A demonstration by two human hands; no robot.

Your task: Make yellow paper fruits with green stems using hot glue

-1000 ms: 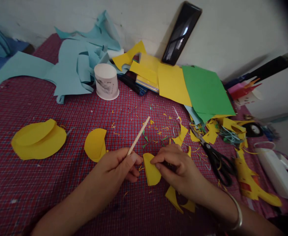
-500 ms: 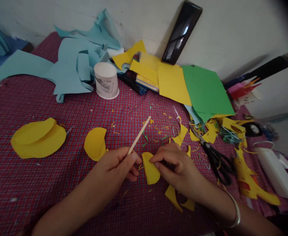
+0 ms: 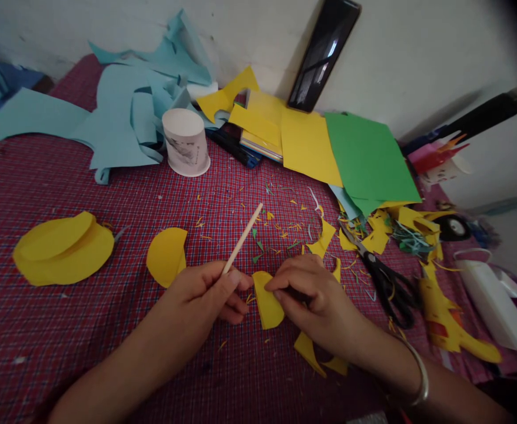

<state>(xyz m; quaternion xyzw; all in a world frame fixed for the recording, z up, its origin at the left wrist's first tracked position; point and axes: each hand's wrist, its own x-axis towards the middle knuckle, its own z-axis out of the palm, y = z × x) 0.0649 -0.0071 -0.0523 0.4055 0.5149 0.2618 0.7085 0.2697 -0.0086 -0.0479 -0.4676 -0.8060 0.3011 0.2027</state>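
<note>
My left hand [image 3: 212, 294] is closed round a thin wooden stick [image 3: 245, 235], which slants up and to the right. Just right of it, the thumb and fingertips of my right hand [image 3: 309, 294] are pressed together at the edge of a small folded yellow paper piece [image 3: 267, 306]. A yellow paper circle with a folded flap [image 3: 165, 256] lies left of my left hand, partly behind it. Farther left are larger yellow paper rounds [image 3: 64, 253], overlapping. Yellow offcuts [image 3: 311, 353] lie below my right hand.
Black-handled scissors [image 3: 388, 288] and a yellow glue gun [image 3: 448, 330] lie at the right. A paper cup [image 3: 186, 144] stands behind, beside blue paper scraps [image 3: 121, 118]. Green paper [image 3: 373, 159] and a phone [image 3: 324, 56] are at the wall. Paper shreds litter the checked cloth [image 3: 121, 330].
The whole view has shifted slightly, so things sit a little farther left. Both hands keep nearly the same pose, with the stick still in my left hand.
</note>
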